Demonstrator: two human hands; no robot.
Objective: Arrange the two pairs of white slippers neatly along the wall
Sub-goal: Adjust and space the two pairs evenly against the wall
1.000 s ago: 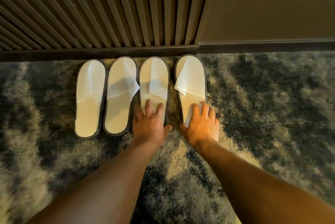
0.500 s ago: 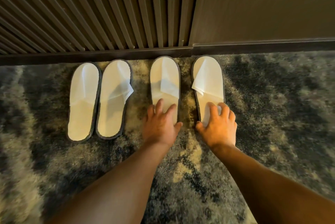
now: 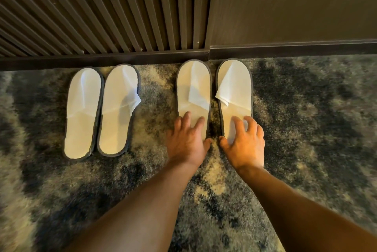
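White right pair (image 3: 214,97) toes at skirting (image 3: 142,58) | left hand (image 3: 186,141) spread flat on one heel | right hand (image 3: 243,145) spread flat on the other, neither gripping | left pair (image 3: 102,109) well left of left hand, untouched | mottled carpet (image 3: 306,129) all round

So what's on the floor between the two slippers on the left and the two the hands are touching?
Nothing but bare carpet. In the head view, a strip of it separates the left pair from the right pair under the hands.
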